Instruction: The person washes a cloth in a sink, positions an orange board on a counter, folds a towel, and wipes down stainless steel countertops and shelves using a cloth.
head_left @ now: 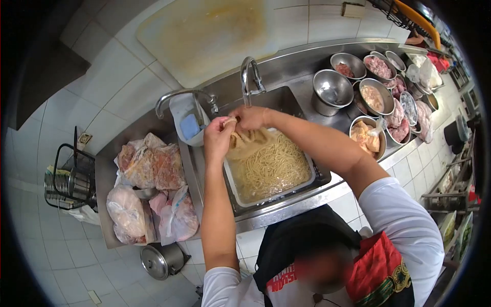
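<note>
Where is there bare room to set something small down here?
A bare patch of steel counter lies between the sink and the nearest metal bowl, beyond the right forearm. Farther right, meat bowls crowd it; bags fill most of the left basin.

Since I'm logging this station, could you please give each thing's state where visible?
Left hand: fingers bent, hold unclear
Right hand: fingers bent, hold unclear
Noodles: loose, in cloudy liquid
White tray: filled, uncovered
Left faucet: no visible stream
Right faucet: no visible stream
Floor pot: lid on
Pale meat bowl: filled, uncovered
Meat pack: wrapped in plastic
</note>
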Tool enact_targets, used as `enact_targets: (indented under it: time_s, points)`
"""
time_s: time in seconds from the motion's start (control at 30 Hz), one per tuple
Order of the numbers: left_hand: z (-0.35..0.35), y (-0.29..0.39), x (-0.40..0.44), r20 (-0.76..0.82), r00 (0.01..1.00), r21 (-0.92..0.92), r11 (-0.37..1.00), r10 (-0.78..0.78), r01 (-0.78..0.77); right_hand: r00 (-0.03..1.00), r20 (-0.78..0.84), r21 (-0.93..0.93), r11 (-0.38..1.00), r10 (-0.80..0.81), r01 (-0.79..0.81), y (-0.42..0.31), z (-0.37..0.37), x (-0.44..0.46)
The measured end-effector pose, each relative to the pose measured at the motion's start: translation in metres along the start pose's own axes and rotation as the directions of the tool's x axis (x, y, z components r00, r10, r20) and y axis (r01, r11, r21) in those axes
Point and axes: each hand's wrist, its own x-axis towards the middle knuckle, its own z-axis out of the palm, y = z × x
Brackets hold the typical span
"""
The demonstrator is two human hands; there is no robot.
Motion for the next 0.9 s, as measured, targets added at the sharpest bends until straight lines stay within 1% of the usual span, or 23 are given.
enact_targets:
  time_s: [0.03,0.07,0.1,0.13,0.17,0.2,0.23,0.27,0.3,0.33,0.37,0.4,0.47,0.5,0.53,0.6,0.67,0.7,0.77,0.8,0.83,0.87,0.9]
  points:
    - [0.013,0.003,0.003,-0.009,0.996,-0.085,0.992,0.093,-0.093,0.995,-0.083,0.065,0.997,0.055,-0.049,-0.012,-0.001,-0.007]
    - [0.026,0.0,-0.002,-0.052,0.988,-0.053,0.987,0.148,-0.151,0.98,-0.163,0.138,0.986,0.114,-0.092,-0.019,-0.002,-0.011]
    - [0.038,-0.008,-0.01,-0.083,0.974,-0.019,0.977,0.21,-0.213,0.957,-0.151,0.492,0.859,0.247,-0.144,-0.001,0.004,0.002]
    - [0.049,-0.031,-0.008,-0.066,0.986,-0.019,0.988,0.15,-0.151,0.911,-0.201,0.669,0.73,0.361,-0.141,-0.009,0.005,0.0]
    - [0.06,-0.056,-0.005,-0.05,0.995,-0.016,0.996,0.088,-0.089,0.854,-0.216,0.816,0.568,0.473,-0.109,-0.021,0.012,-0.004]
    - [0.071,-0.08,-0.003,-0.033,0.999,-0.011,1.0,0.027,-0.027,0.792,-0.209,0.918,0.395,0.573,-0.043,-0.028,0.013,-0.008]
    - [0.083,-0.088,0.003,-0.092,0.995,-0.11,0.994,-0.035,0.024,0.786,-0.297,0.938,0.318,0.541,0.136,-0.012,0.016,-0.006]
    - [0.094,-0.097,0.008,-0.14,0.984,-0.21,0.975,-0.109,0.078,0.769,-0.36,0.897,0.422,0.528,0.13,0.021,0.009,-0.003]
    - [0.093,-0.116,0.021,-0.026,0.996,-0.046,0.995,-0.086,0.084,0.751,-0.414,0.847,0.52,0.515,0.111,0.065,-0.001,-0.008]
    - [0.085,-0.138,0.038,0.085,0.993,0.113,0.991,-0.078,0.068,0.736,-0.462,0.786,0.613,0.496,0.08,0.092,-0.011,-0.022]
    - [0.09,-0.135,0.042,0.165,0.984,0.252,0.967,-0.071,0.028,0.656,-0.56,0.451,0.85,0.506,-0.271,0.058,-0.029,-0.059]
    - [0.094,-0.131,0.046,0.244,0.968,0.377,0.926,-0.064,-0.034,0.659,-0.596,0.013,0.826,0.459,-0.564,0.078,-0.037,-0.07]
    - [0.103,-0.064,0.048,0.366,0.93,0.581,0.791,-0.043,-0.192,0.676,-0.69,-0.314,0.736,0.257,-0.6,0.063,-0.023,-0.094]
    - [0.107,-0.059,0.054,0.47,0.878,0.488,0.855,-0.088,-0.176,0.76,-0.647,-0.437,0.787,0.061,-0.436,0.073,-0.018,-0.091]
    - [0.107,-0.042,0.051,0.498,0.858,0.533,0.825,-0.128,-0.187,0.802,-0.58,-0.55,0.795,-0.142,-0.257,0.09,-0.013,-0.083]
    - [0.107,0.0,0.046,0.543,0.814,0.62,0.752,-0.207,-0.223,0.847,-0.482,-0.502,0.863,-0.227,-0.054,0.093,-0.008,-0.073]
    - [0.082,-0.019,0.039,0.448,0.88,0.451,0.89,-0.157,-0.07,0.927,-0.375,-0.167,0.985,-0.018,-0.049,0.071,-0.004,-0.065]
    - [0.065,-0.032,0.03,0.386,0.911,0.347,0.938,-0.147,0.004,0.918,-0.395,-0.052,0.997,0.031,-0.056,0.06,0.002,-0.062]
    - [0.061,-0.049,0.0,0.213,0.977,0.219,0.975,-0.021,-0.027,0.86,-0.511,0.013,1.0,0.018,-0.013,0.044,0.02,-0.048]
    - [0.064,-0.06,-0.014,0.112,0.993,0.151,0.987,0.036,-0.053,0.828,-0.561,0.039,0.999,0.016,0.007,0.037,0.03,-0.04]
    - [0.068,-0.068,-0.02,0.196,0.974,0.026,0.994,-0.109,0.106,0.836,-0.543,0.152,0.988,0.084,0.0,0.032,0.038,-0.029]
    - [0.072,-0.076,-0.025,0.089,0.99,-0.044,0.992,-0.111,0.115,0.82,-0.566,0.14,0.99,0.084,-0.005,0.027,0.046,-0.02]
    - [0.082,-0.069,-0.028,-0.018,0.993,-0.116,0.987,-0.117,0.114,0.803,-0.591,0.125,0.992,0.083,-0.011,0.021,0.052,-0.013]
